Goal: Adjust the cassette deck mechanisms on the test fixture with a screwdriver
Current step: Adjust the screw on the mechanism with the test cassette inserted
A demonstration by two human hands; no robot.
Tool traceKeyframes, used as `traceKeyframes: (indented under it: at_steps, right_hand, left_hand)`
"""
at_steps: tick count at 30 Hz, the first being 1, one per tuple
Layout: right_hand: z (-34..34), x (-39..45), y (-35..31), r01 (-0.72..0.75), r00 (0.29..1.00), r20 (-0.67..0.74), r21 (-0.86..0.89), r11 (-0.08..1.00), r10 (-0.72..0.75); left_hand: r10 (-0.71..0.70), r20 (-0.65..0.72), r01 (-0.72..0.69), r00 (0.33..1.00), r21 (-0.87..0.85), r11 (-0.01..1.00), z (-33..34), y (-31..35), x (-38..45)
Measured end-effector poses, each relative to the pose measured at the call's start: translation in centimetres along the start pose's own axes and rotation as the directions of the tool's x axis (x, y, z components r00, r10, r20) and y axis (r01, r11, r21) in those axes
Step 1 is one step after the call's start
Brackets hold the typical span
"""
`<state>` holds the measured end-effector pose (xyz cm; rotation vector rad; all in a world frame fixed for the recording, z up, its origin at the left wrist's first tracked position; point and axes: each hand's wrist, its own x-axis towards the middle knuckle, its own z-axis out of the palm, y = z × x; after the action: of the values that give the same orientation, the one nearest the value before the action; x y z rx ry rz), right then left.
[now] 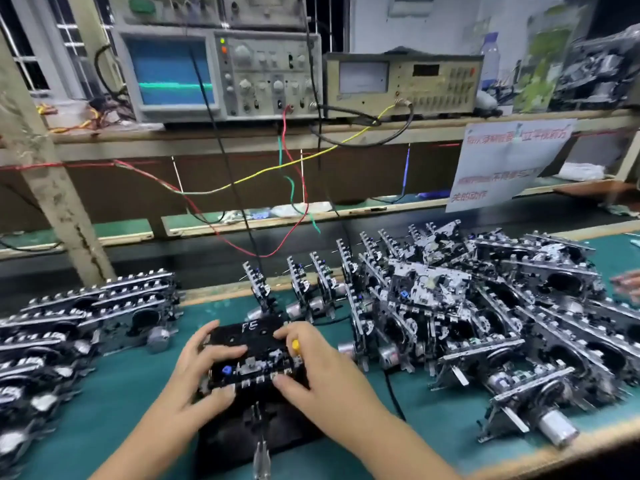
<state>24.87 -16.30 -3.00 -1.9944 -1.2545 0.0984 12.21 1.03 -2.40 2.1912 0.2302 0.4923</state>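
Head view: deck (254,355) lay between both hands.
Left hand (201,368): fingers curled round deck's left edge.
Right hand (317,370): gripped deck's right edge, yellow screwdriver (295,345) tucked under its fingers.

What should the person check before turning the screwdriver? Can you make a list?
1. Black cassette deck mechanism sits on the dark test fixture: ok.
2. Left hand steadies the mechanism: ok.
3. Right hand holds the yellow-handled screwdriver: ok.
4. Screwdriver tip on the screw: cannot tell, hidden.
5. Grey oscilloscope shows a green trace: ok.
6. Pile of silver mechanisms stays apart from the hands: ok.
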Motion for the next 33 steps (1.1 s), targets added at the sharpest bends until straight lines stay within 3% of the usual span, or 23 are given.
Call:
traceKeyframes:
  at_steps: [1, 4, 6, 9, 12, 16, 27, 33]
  right_hand:
    - [-0.1, -0.1, -0.2, -0.002, 1.0, -0.001, 0.006, 1.0, 0.002]
    - [-0.2, -0.3, -0.6, -0.038, 0.997, -0.064, 0.087, 0.995, 0.044]
    - [-0.1, -0.3, -0.5, -0.054, 0.993, -0.094, 0.123, 0.991, 0.066]
    - [0.2, -0.6, -0.1, -0.117, 0.991, -0.052, 0.119, 0.986, 0.123]
    - [0.6, -1.0, 0.2, -0.149, 0.989, -0.002, 0.137, 0.979, 0.151]
    - [0.7, -1.2, 0.3, -0.171, 0.985, 0.011, 0.153, 0.973, 0.171]
    - [1.2, 0.2, -0.3, -0.142, 0.976, -0.154, 0.094, 0.985, 0.156]
    - [1.6, 0.2, -0.6, -0.19, 0.956, -0.212, 0.09, 0.978, 0.205]
  left_hand:
    - [0.019, 0.04, -0.022, 0.999, 0.076, 0.997, -0.4, -0.6, -0.1]
    - [-0.024, -0.046, 0.032, 0.999, 0.17, 0.985, -1.1, -0.4, 1.6]
    - [-0.046, 0.005, 0.042, 0.999, 0.31, 0.95, -1.3, 0.6, 3.2]
    - [-0.187, 0.087, 0.127, 0.978, 0.459, 0.879, -2.0, 1.4, 4.5]
    - [-0.186, 0.125, 0.094, 0.975, 0.524, 0.846, -3.0, 2.4, 5.3]
    - [-0.131, 0.173, 0.014, 0.976, 0.552, 0.834, -3.8, 2.6, 5.5]
    - [-0.087, 0.17, 0.014, 0.982, 0.389, 0.921, -3.6, 0.5, 4.3]
    - [-0.091, 0.154, 0.024, 0.984, 0.39, 0.921, -3.1, 0.1, 4.0]
